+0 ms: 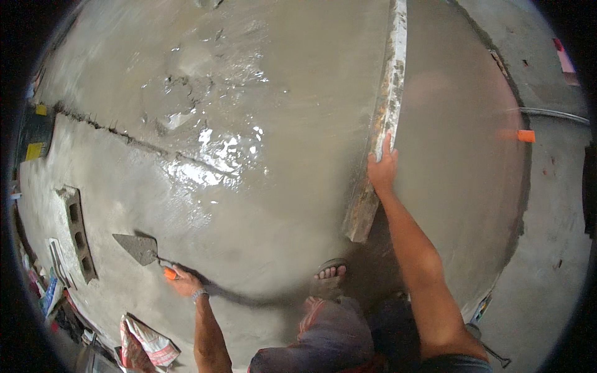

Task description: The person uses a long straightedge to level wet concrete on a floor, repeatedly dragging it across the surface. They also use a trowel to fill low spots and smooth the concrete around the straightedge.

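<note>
My left hand (181, 283) is closed round the orange handle of a trowel (138, 248). Its pointed grey blade is held out to the left, over the smooth grey floor; whether it touches the surface I cannot tell. With my right hand (382, 166) I grip a long, straight screed board (393, 81), pale and smeared with cement. The board runs from near my feet up past the top of the view, lying on wet concrete (317, 124). One finger points along its upper face. Shiny, watery patches and rough lumps show in the concrete left of the board.
A hollow concrete block (77, 233) lies at the left, beside a flat float-like tool (59, 264). A red and white sack (146, 342) is at lower left. My sandalled foot (329, 271) stands on the floor. At the right, a hose (553, 114) and an orange piece (526, 135) lie by the concrete's edge.
</note>
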The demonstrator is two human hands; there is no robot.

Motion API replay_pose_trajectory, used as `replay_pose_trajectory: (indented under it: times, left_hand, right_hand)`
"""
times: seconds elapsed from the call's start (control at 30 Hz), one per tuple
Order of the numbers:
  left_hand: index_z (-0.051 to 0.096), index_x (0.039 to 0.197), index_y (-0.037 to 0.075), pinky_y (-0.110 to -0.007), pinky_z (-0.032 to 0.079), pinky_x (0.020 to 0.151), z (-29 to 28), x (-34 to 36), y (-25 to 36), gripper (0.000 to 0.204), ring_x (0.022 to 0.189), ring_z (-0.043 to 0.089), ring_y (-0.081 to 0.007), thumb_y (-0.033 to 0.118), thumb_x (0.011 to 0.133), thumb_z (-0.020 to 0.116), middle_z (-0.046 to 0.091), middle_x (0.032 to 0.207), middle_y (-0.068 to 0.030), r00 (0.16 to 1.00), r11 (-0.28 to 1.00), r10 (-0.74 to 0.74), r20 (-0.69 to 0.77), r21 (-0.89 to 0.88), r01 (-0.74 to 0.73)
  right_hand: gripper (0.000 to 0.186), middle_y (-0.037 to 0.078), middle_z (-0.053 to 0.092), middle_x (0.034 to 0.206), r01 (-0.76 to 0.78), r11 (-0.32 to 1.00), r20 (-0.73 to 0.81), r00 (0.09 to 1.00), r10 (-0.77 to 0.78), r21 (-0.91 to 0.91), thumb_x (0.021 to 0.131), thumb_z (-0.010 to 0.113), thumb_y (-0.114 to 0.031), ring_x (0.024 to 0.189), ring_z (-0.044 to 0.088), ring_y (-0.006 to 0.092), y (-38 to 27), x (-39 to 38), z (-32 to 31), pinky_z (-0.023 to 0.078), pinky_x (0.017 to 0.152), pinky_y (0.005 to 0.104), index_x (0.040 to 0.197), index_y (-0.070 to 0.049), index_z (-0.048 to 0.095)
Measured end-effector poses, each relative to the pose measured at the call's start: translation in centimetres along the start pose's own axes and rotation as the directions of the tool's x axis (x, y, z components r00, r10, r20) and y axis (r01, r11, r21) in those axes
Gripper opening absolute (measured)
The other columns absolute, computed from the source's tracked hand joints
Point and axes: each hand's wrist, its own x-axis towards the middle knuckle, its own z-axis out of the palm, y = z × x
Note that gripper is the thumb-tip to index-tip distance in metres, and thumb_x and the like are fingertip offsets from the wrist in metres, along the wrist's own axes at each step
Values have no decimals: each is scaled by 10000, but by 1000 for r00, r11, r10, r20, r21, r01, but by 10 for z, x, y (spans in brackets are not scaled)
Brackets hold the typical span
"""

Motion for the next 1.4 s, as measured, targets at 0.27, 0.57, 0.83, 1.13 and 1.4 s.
replay_pose_trajectory:
  times: [0.27,0.57,0.83,1.13,1.4]
  left_hand:
    - [509,1199,-25,-426,448,857,0,0,8,455,1042,563,-401,347,939,537,587,1126,-253,996,993,-2,85,-121,12]
    - [506,1194,20,-463,459,816,-15,-12,26,448,976,597,-409,371,918,547,623,1077,-219,997,995,11,76,-95,-4]
    - [471,1234,37,-468,453,828,-8,14,0,489,961,593,-400,378,896,562,610,1067,-227,950,988,59,307,-156,-11]
    - [544,1034,19,-309,467,446,-121,66,51,486,511,567,-158,449,840,657,565,658,-64,866,851,186,464,-516,93]
    - [547,1084,-6,-318,466,502,-77,204,187,468,550,576,-170,381,844,653,591,689,-88,732,804,582,356,-385,-452]
  right_hand:
    - [894,347,440,1232,-78,983,184,977,109,-166,807,674,-376,1146,440,477,-3,-5,-14,354,983,518,1502,-186,144]
    - [1037,247,26,1523,-230,954,227,935,272,-193,806,589,-584,1345,210,448,-26,-75,-27,209,1085,547,1497,-79,3]
    - [1091,190,-82,1548,-286,947,366,874,320,-147,794,603,-598,1409,89,401,-34,-83,-29,155,1114,549,1491,-100,-73]
    - [1074,187,-77,1548,-294,942,344,878,334,-164,797,621,-567,1416,85,383,-44,-78,-40,176,1103,577,1494,-117,-59]
    - [735,201,318,1453,-265,962,-50,964,262,-68,900,554,-436,1326,329,381,-29,-79,-1,272,1062,545,1456,-75,236]
